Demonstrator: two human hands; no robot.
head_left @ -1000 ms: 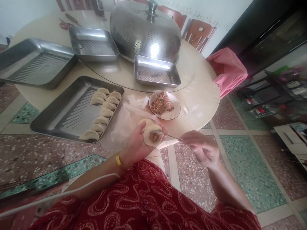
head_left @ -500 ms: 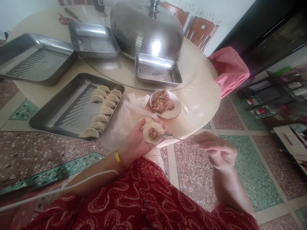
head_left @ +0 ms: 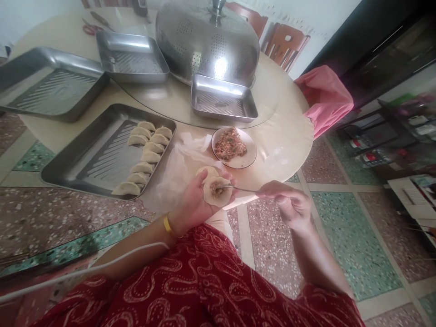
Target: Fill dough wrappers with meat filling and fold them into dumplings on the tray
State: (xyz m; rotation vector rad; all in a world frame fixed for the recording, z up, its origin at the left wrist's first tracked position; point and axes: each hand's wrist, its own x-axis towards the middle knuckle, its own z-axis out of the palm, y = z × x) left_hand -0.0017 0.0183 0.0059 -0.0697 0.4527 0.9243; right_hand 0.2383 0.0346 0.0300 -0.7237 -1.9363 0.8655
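Where spoon (head_left: 235,188) apparently retreated, again on filling (head_left: 216,188).

red white-swirled garment (head_left: 204,281), pink cloth (head_left: 323,97), yellow wristband (head_left: 167,224).

1. The left hand (head_left: 194,202) cups a round dumpling wrapper (head_left: 218,190) with filling on it.
2. The right hand (head_left: 289,206) pinches a spoon (head_left: 238,189), its tip on the filling.
3. Just beyond, a plate of minced filling (head_left: 233,147) sits on the round table (head_left: 286,131).
4. A metal tray (head_left: 68,168) holds folded dumplings (head_left: 145,156) in rows.
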